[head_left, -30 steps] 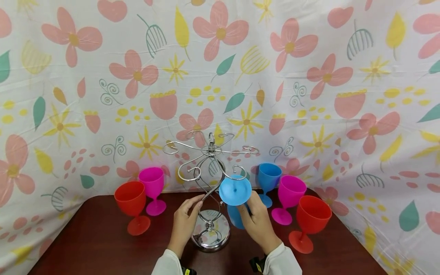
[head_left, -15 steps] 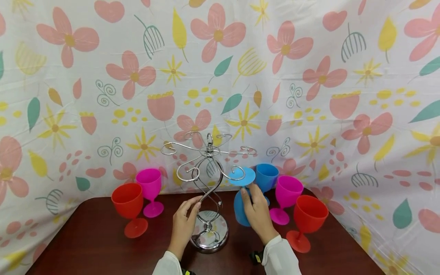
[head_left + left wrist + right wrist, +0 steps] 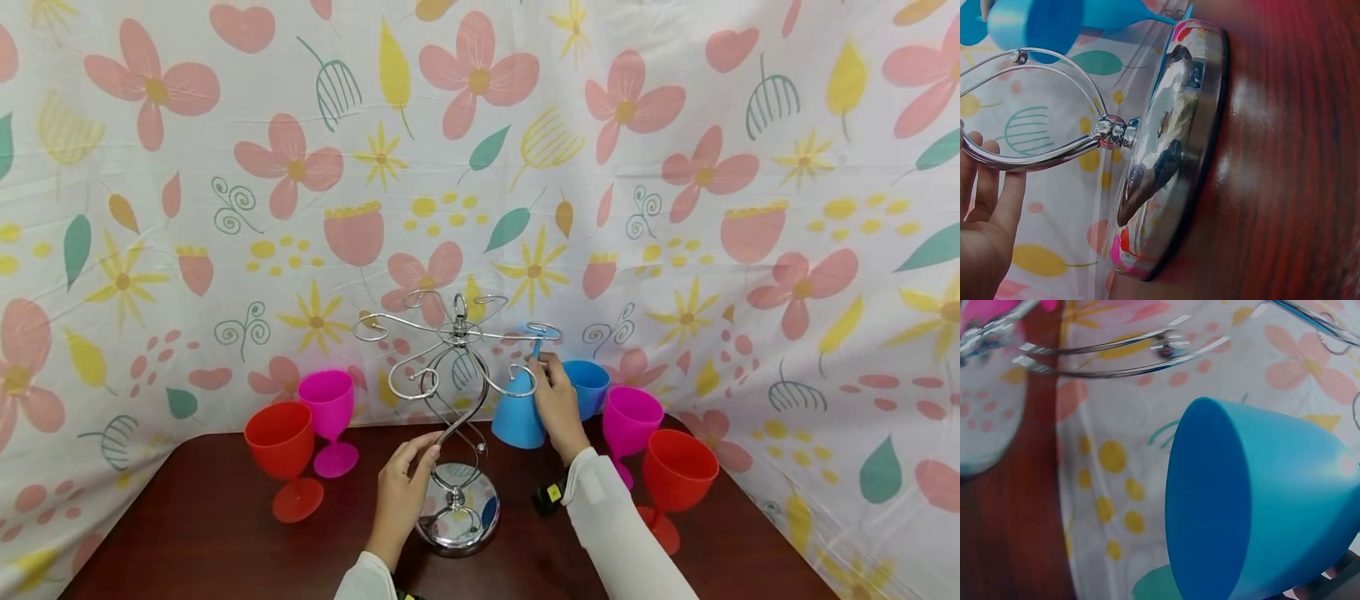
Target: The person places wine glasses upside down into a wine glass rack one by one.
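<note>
Five goblets (image 3: 632, 417) stood toward the bench's (image 3: 187, 517) far corners, none on the rack (image 3: 460, 333); most work looked undone. The right hand's (image 3: 558, 404) grip pinched an upturned blue goblet (image 3: 517, 417) beside it; the left hand (image 3: 405, 492) clasped the rack.

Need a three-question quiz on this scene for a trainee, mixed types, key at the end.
1. How many red cups stand on the table? A: one. B: two. C: three.
2. True or false: the blue cup in the right hand is the right way up.
3. Fill in two words: the left hand holds the ____.

Key: 1. B, one on each side of the metal stand. 2. False, it is upside down. 3. Metal stand.
</note>
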A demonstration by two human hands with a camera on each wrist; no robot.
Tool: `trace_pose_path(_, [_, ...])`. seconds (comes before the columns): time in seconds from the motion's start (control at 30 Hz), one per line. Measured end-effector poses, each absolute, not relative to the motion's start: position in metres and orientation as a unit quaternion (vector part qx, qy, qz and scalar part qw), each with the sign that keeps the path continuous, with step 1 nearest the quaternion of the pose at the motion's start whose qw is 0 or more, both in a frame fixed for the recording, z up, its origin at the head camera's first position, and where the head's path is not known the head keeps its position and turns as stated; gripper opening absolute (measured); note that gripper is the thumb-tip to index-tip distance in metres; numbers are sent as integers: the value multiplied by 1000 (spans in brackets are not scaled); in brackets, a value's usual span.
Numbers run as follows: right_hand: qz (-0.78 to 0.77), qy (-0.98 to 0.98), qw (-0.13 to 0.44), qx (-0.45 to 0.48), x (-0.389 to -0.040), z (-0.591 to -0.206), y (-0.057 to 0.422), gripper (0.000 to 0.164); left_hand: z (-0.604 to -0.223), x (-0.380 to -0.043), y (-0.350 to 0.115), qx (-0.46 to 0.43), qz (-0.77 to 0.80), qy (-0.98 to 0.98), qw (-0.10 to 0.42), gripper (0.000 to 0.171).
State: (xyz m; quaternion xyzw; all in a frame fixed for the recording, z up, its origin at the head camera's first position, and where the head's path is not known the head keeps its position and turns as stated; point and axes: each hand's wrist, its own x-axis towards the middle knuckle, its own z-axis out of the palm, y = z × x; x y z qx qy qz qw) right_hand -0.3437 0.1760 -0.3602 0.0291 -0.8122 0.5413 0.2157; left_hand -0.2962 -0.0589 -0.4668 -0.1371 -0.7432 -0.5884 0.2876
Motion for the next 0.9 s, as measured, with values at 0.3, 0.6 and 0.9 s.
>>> trace_pose_path(0.3, [597, -777, 190, 53, -363, -326, 168, 56, -467, -296, -61, -131, -594, -745, 275, 19])
trace_pose_path(0.6, [507, -843, 180, 34, -384, -302, 146, 44, -469, -297, -60, -136, -599, -738, 281, 18])
trace_pose_path(0.9, [525, -826, 169, 114, -430, -321, 142, 44, -467, -297, -60, -139, -605, -735, 273, 18])
